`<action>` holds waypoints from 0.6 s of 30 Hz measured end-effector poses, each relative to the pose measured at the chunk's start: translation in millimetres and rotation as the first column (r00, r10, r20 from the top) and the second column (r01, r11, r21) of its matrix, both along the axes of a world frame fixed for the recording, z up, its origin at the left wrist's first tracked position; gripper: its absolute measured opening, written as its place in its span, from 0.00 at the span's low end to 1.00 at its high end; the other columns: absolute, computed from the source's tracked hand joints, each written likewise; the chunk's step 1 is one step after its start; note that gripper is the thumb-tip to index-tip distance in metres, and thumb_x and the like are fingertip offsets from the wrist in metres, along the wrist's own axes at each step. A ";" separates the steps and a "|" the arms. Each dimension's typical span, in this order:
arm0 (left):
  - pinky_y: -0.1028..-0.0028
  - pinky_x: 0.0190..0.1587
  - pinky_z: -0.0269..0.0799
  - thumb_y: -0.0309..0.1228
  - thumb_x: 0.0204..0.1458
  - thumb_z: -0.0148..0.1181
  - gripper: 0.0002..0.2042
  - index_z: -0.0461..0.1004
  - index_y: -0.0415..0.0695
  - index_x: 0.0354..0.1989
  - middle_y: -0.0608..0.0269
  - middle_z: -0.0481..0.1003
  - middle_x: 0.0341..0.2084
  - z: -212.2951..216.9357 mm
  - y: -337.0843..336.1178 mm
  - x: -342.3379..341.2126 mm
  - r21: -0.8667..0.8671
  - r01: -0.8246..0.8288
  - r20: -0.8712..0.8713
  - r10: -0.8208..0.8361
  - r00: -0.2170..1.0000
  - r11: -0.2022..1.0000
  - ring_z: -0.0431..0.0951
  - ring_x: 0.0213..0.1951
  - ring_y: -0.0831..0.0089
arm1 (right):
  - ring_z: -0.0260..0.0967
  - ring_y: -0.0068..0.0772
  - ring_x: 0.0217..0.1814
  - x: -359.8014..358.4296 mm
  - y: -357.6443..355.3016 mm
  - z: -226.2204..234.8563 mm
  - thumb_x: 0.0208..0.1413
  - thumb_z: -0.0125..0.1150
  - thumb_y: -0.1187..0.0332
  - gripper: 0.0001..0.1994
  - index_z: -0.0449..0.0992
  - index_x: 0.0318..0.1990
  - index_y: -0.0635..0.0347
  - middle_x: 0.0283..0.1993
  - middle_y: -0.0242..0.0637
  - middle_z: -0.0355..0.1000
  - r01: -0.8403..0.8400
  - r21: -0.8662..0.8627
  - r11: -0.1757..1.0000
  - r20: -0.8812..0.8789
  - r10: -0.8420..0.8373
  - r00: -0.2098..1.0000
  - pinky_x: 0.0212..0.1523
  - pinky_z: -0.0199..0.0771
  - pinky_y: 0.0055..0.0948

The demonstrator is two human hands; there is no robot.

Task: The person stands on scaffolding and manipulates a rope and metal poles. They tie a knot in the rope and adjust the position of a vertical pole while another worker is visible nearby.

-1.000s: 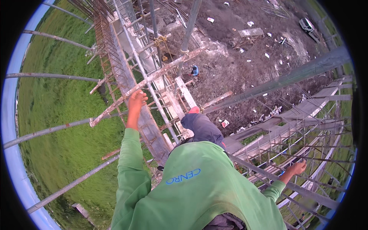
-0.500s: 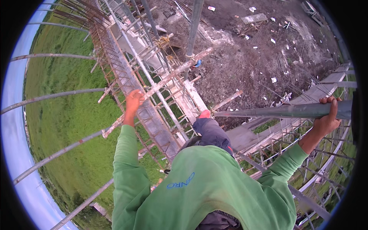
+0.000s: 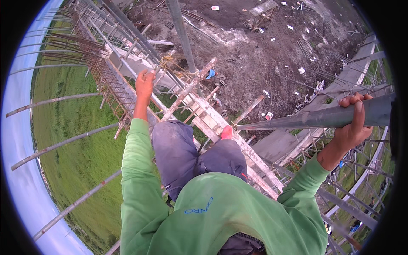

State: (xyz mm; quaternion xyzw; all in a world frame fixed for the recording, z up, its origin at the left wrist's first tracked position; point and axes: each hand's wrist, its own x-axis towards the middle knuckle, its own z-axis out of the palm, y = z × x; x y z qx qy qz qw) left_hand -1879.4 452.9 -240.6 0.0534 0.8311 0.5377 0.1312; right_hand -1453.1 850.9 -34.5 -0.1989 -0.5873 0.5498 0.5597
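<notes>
My right hand (image 3: 353, 121) is wrapped round a thick grey metal pipe (image 3: 297, 122), which runs from beside my foot to the right rim. My left hand (image 3: 145, 88) is raised with loosely bent fingers, in front of a slimmer scaffold pipe (image 3: 128, 66). I make out nothing in that hand, and whether it touches the pipe is unclear. A rough timber (image 3: 183, 94) crosses the scaffold just right of it. My red shoe (image 3: 227, 132) stands on pale boards (image 3: 255, 159). My left knee (image 3: 172, 142) is bent; that foot is hidden.
Rusty rebar (image 3: 95, 63) sticks out along a beam at upper left. An upright pipe (image 3: 180, 34) rises ahead, with yellow rope (image 3: 168, 61) tied nearby. Far below lie littered dirt ground (image 3: 250, 63) and grass (image 3: 63, 140). A person in blue (image 3: 210, 74) is down there.
My left hand has left the timber's end and moved up and forward. My left leg has come into view, bent at the knee. The right hand keeps its hold on the pipe.
</notes>
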 end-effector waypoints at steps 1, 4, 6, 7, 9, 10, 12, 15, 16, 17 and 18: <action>0.71 0.46 0.71 0.45 0.55 0.65 0.35 0.62 0.33 0.64 0.55 0.77 0.47 21.3 37.6 -33.1 -0.025 0.031 -0.063 -0.032 0.997 0.999 0.77 0.51 0.70 | 0.73 0.36 0.33 -1.0 -0.1 0.4 0.54 0.63 0.74 0.20 0.66 0.51 0.75 0.35 0.47 0.73 0.006 0.010 1.000 0.001 -0.006 1.000 0.37 0.75 0.34; 0.69 0.60 0.66 0.50 0.47 0.71 0.46 0.60 0.25 0.64 0.43 0.73 0.55 79.9 137.6 -112.2 -0.063 0.099 -0.366 -0.115 0.923 0.993 0.74 0.57 0.62 | 0.73 0.36 0.33 -2.4 -2.0 -0.2 0.52 0.64 0.73 0.22 0.66 0.52 0.76 0.35 0.48 0.72 0.052 0.028 0.998 0.008 -0.053 0.999 0.37 0.75 0.35; 0.66 0.60 0.66 0.51 0.48 0.72 0.44 0.62 0.26 0.63 0.46 0.74 0.55 108.8 193.4 -149.9 -0.173 0.081 -0.511 -0.160 0.845 0.982 0.74 0.56 0.62 | 0.72 0.37 0.32 -2.4 -3.6 -0.9 0.52 0.64 0.72 0.23 0.65 0.52 0.76 0.35 0.49 0.72 0.092 0.037 0.995 0.025 -0.093 0.995 0.36 0.75 0.35; 0.66 0.57 0.70 0.50 0.47 0.72 0.41 0.67 0.27 0.60 0.47 0.77 0.51 118.1 214.3 -163.0 -0.220 0.062 -0.598 -0.185 0.780 0.974 0.77 0.52 0.62 | 0.72 0.37 0.32 -2.0 -3.8 -1.0 0.51 0.64 0.71 0.23 0.65 0.52 0.77 0.35 0.49 0.72 0.114 0.045 0.992 0.036 -0.116 0.993 0.36 0.76 0.36; 0.66 0.54 0.72 0.48 0.47 0.73 0.37 0.70 0.28 0.55 0.48 0.78 0.47 129.7 240.9 -183.2 -0.149 0.154 -0.478 -0.208 0.853 0.977 0.79 0.48 0.63 | 0.72 0.38 0.31 -0.2 -4.1 -0.5 0.51 0.63 0.70 0.24 0.65 0.52 0.78 0.35 0.51 0.72 0.125 0.056 0.991 0.042 -0.127 0.991 0.37 0.76 0.37; 0.66 0.52 0.73 0.48 0.47 0.73 0.35 0.71 0.29 0.53 0.49 0.79 0.46 133.3 250.6 -191.6 -0.109 0.193 -0.415 -0.221 0.883 0.975 0.80 0.46 0.63 | 0.72 0.39 0.31 1.2 -4.8 0.2 0.51 0.63 0.69 0.24 0.65 0.52 0.78 0.36 0.52 0.71 0.112 0.057 0.992 0.036 -0.114 0.993 0.37 0.76 0.37; 0.66 0.48 0.75 0.46 0.47 0.74 0.31 0.74 0.30 0.49 0.51 0.80 0.42 136.9 266.0 -204.5 -0.028 0.257 -0.292 -0.254 0.922 0.966 0.81 0.42 0.63 | 0.71 0.39 0.33 3.2 -5.1 1.4 0.52 0.61 0.68 0.25 0.64 0.54 0.77 0.37 0.51 0.70 0.094 0.059 0.994 0.042 -0.097 0.994 0.39 0.75 0.39; 0.66 0.35 0.78 0.39 0.48 0.73 0.18 0.78 0.36 0.37 0.58 0.80 0.28 129.5 276.6 -211.4 0.118 0.271 -0.252 -0.235 0.939 0.955 0.82 0.29 0.66 | 0.68 0.38 0.37 5.3 -8.5 0.7 0.54 0.59 0.66 0.26 0.63 0.57 0.74 0.41 0.49 0.66 0.090 0.054 0.994 0.062 -0.093 0.994 0.42 0.71 0.40; 0.67 0.34 0.78 0.38 0.49 0.73 0.17 0.78 0.36 0.37 0.58 0.79 0.26 125.7 278.6 -211.3 0.169 0.293 -0.279 -0.239 0.930 0.941 0.82 0.28 0.67 | 0.68 0.38 0.37 5.9 -12.3 -0.7 0.54 0.59 0.65 0.27 0.63 0.57 0.74 0.41 0.49 0.66 0.096 0.051 0.994 0.048 -0.098 0.994 0.42 0.70 0.40; 0.67 0.32 0.77 0.36 0.49 0.72 0.16 0.77 0.36 0.37 0.59 0.79 0.24 122.6 279.1 -210.9 0.205 0.291 -0.272 -0.231 0.934 0.935 0.81 0.26 0.68 | 0.68 0.38 0.37 6.4 -13.8 -1.6 0.54 0.59 0.65 0.27 0.63 0.57 0.75 0.41 0.49 0.66 0.089 0.047 0.995 0.031 -0.091 0.995 0.42 0.70 0.40; 0.68 0.29 0.77 0.32 0.51 0.69 0.12 0.77 0.36 0.35 0.58 0.78 0.24 119.2 280.5 -209.6 0.256 0.263 -0.294 -0.184 0.938 0.930 0.81 0.26 0.67 | 0.67 0.38 0.37 7.0 -16.4 -2.5 0.53 0.59 0.64 0.27 0.63 0.57 0.75 0.41 0.49 0.66 0.083 0.044 0.996 0.015 -0.084 0.996 0.42 0.69 0.39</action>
